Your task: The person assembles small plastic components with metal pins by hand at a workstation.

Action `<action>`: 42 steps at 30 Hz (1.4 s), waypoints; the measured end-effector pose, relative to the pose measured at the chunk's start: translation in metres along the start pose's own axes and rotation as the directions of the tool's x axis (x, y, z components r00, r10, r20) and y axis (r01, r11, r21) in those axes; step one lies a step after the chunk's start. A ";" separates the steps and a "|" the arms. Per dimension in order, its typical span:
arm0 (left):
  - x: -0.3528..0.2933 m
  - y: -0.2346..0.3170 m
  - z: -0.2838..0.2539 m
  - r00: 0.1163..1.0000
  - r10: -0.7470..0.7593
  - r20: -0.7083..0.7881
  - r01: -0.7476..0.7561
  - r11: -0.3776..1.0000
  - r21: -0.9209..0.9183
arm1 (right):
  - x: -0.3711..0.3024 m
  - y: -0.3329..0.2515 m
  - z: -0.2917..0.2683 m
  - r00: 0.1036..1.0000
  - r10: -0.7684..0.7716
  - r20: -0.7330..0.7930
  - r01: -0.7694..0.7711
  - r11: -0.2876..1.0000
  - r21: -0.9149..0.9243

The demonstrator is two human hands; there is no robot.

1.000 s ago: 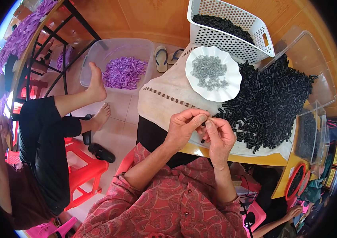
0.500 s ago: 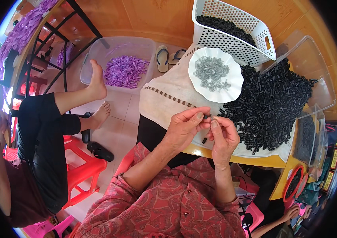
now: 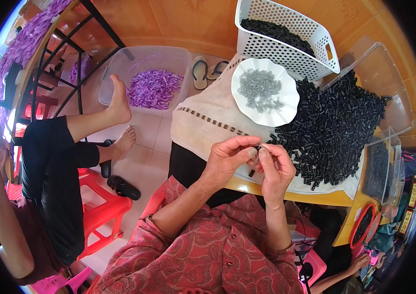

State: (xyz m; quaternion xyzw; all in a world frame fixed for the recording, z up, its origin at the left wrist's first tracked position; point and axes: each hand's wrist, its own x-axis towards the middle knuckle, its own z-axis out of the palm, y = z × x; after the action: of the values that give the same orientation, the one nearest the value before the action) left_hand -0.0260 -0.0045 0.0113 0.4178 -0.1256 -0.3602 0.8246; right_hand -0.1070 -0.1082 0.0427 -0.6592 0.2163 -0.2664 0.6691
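Note:
My two hands meet over the near edge of the table. My left hand (image 3: 228,158) pinches a small black cylindrical piece (image 3: 259,147) between thumb and forefinger, mostly hidden by the fingertips. My right hand (image 3: 275,169), also closed in a pinch, presses a tiny pale piece against it; its shape is hard to make out. Just beyond the hands, a white scalloped plate (image 3: 289,109) holds many small clear pieces (image 3: 262,88). To its right spreads a large heap of short black cylinders (image 3: 328,132). A single black cylinder (image 3: 251,173) lies on the cloth below my fingers.
A white perforated basket (image 3: 286,51) of black pieces stands at the back. A pale cloth (image 3: 208,115) covers the table. A clear tub (image 3: 181,73) with purple pieces is on the floor, left. Another person's bare foot (image 3: 121,105) and a red stool (image 3: 102,208) are nearby.
My fingertips have come closer together, and the black piece is now more covered. My left hand has shifted slightly right. The person at the left has moved an arm.

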 end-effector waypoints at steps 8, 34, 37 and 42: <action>0.002 0.005 -0.002 0.995 -0.025 0.097 0.024 1.000 0.014 | 0.001 -0.006 0.003 0.999 0.015 -0.030 -0.015 1.000 0.015; 0.003 0.005 0.000 0.996 -0.079 -0.027 0.078 0.995 -0.062 | 0.003 -0.003 -0.007 0.980 -0.158 0.120 0.184 0.949 -0.257; 0.002 0.003 -0.002 0.995 -0.098 -0.001 0.097 0.990 -0.102 | 0.004 -0.002 -0.007 0.980 -0.169 0.110 0.191 0.950 -0.247; 0.004 0.000 -0.005 0.999 -0.035 0.030 0.039 0.988 -0.148 | 0.006 -0.004 -0.006 0.978 -0.174 0.117 0.198 0.950 -0.240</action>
State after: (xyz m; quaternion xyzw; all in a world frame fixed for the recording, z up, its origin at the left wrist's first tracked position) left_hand -0.0206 -0.0040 0.0082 0.3525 -0.1018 -0.3893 0.8448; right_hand -0.1065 -0.1160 0.0469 -0.7676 0.1533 -0.2674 0.5620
